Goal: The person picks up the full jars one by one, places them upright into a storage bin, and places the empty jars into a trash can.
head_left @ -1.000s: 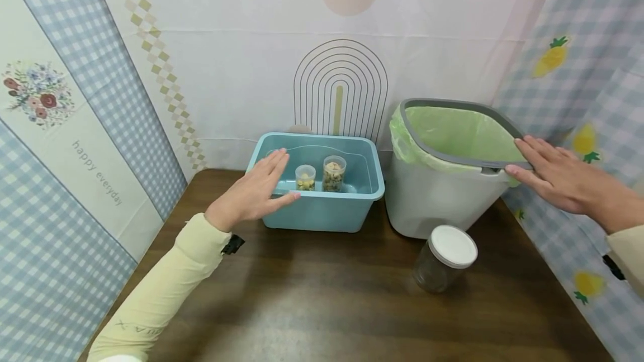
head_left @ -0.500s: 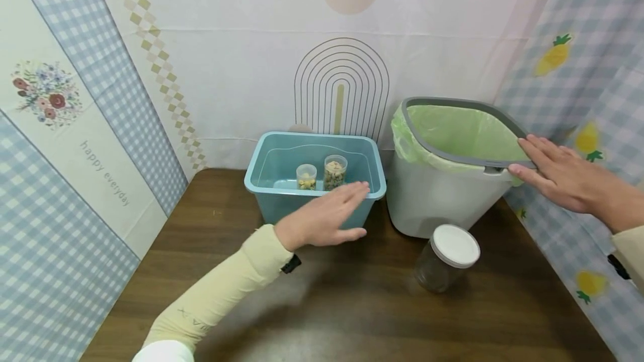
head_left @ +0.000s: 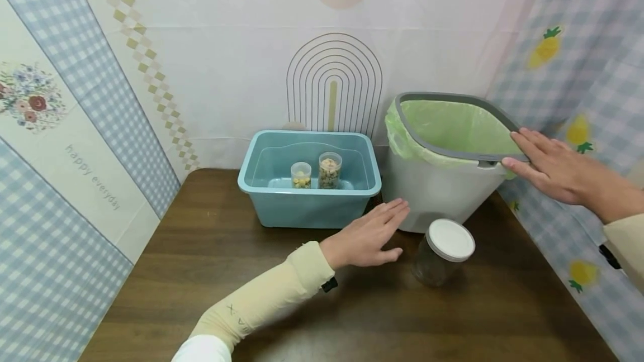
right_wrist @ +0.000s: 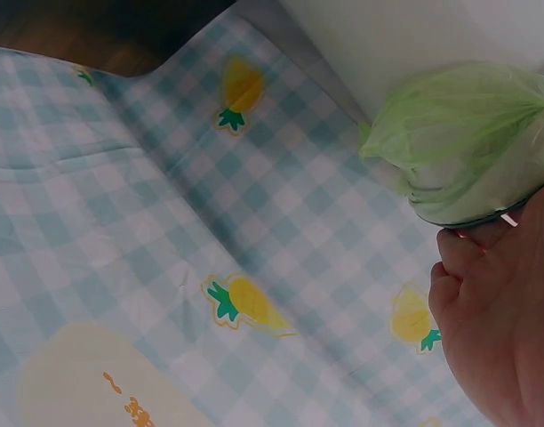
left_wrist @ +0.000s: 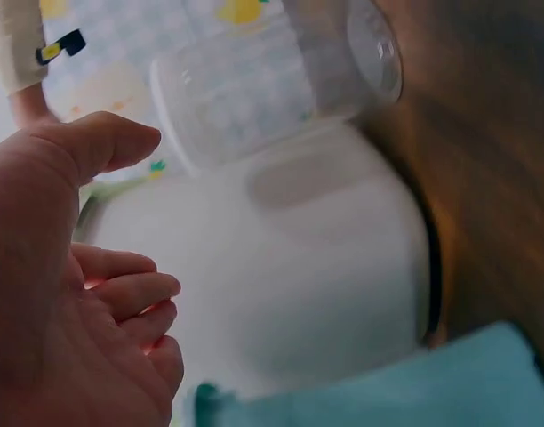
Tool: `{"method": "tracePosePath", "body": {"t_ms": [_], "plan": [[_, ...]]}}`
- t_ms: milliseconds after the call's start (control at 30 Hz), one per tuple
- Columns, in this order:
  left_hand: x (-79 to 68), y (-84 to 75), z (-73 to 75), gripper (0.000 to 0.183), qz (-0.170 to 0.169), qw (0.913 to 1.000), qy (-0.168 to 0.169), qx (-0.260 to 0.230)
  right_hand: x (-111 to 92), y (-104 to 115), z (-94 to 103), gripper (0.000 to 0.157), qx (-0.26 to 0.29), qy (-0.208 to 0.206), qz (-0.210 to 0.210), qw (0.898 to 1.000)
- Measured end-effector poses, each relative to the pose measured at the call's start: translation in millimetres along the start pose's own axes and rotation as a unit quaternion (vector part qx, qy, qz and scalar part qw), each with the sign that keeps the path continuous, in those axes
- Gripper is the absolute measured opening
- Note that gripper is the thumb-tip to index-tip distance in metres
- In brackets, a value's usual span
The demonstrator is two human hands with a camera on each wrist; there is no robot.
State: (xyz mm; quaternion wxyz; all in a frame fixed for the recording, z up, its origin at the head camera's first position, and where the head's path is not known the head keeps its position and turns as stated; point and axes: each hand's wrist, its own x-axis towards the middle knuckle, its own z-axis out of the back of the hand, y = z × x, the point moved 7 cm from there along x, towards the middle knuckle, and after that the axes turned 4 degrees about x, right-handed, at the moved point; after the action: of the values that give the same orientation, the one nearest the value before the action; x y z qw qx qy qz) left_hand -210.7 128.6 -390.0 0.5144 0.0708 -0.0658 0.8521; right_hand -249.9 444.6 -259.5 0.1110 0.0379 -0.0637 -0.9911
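Observation:
A clear jar (head_left: 432,264) with a white lid (head_left: 451,240) stands on the table in front of the trash bin. My left hand (head_left: 366,237), fingers extended and thumb apart, hovers just left of the jar and holds nothing; in the left wrist view a gap shows between the thumb and the jar (left_wrist: 254,98). At the right, my right hand (head_left: 558,169) rests with straight fingers on the grey rim (head_left: 448,154) of the white trash bin (head_left: 427,189). A green liner bag (head_left: 453,127) covers the bin's inside and folds over its edge.
A blue basin (head_left: 307,208) stands left of the bin. Inside it are two small clear cups, a shorter one (head_left: 301,176) and a taller one (head_left: 329,172), with light bits in them. Patterned cloth (head_left: 553,105) hangs around the brown table (head_left: 211,250).
My left hand has moved right and toward me, from over the basin's left side to beside the jar. My right hand has stayed at the bin's rim. The view shifted slightly.

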Motion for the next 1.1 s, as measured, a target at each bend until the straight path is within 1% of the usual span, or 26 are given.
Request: {"method": "tracePosePath", "body": {"t_ms": [100,200,267,333,400,467,533,667,733,833,933,1100], "plan": [[9.0,-4.2,-12.5,0.086,-0.003,0.9993,0.019,-0.032,0.7,0.1,0.5,0.079,0.002,0.002,0.0,1.0],[17.6,-6.4,-23.4,0.09,0.007,0.9959,0.027,-0.085,0.2,0.3,0.2,0.079,0.006,0.001,0.001,1.0],[23.9,-6.9,-30.5,0.093,0.019,0.9914,0.03,-0.126,-0.6,0.4,-0.3,0.078,0.008,-0.001,0.002,1.0],[30.1,-7.8,-36.8,0.097,0.034,0.9851,0.034,-0.165,-1.3,0.5,-0.8,0.078,0.009,-0.005,0.003,1.0],[36.5,-9.5,-42.1,0.1,0.048,0.9793,0.032,-0.194,-1.7,1.0,-1.1,0.078,0.008,-0.007,0.003,1.0],[42.3,-12.2,-45.7,0.103,0.059,0.974,0.022,-0.217,-1.9,1.2,-1.5,0.079,0.008,-0.008,0.002,1.0],[48.6,-15.4,-47.5,0.104,0.061,0.9697,-0.002,-0.237,-1.5,1.1,-1.4,0.079,0.007,-0.008,0.0,1.0],[60.0,-20.9,-48.6,0.102,0.062,0.9634,-0.054,-0.255,-1.5,1.7,0.6,0.081,0.007,-0.008,-0.002,1.0],[64.4,-22.7,-49.0,0.1,0.066,0.9608,-0.069,-0.26,-1.4,3.2,2.4,0.081,0.006,-0.006,-0.004,1.0],[68.8,-24.2,-49.3,0.098,0.072,0.9563,-0.078,-0.272,-1.6,6.8,5.4,0.082,0.0,-0.003,-0.005,1.0],[71.6,-24.5,-50.1,0.097,0.076,0.9499,-0.077,-0.293,-2.0,8.3,6.8,0.082,-0.007,0.004,-0.008,1.0],[74.4,-23.0,-52.3,0.094,0.092,0.9417,-0.074,-0.315,-3.7,8.1,7.9,0.084,-0.014,0.01,-0.014,1.0]]}}
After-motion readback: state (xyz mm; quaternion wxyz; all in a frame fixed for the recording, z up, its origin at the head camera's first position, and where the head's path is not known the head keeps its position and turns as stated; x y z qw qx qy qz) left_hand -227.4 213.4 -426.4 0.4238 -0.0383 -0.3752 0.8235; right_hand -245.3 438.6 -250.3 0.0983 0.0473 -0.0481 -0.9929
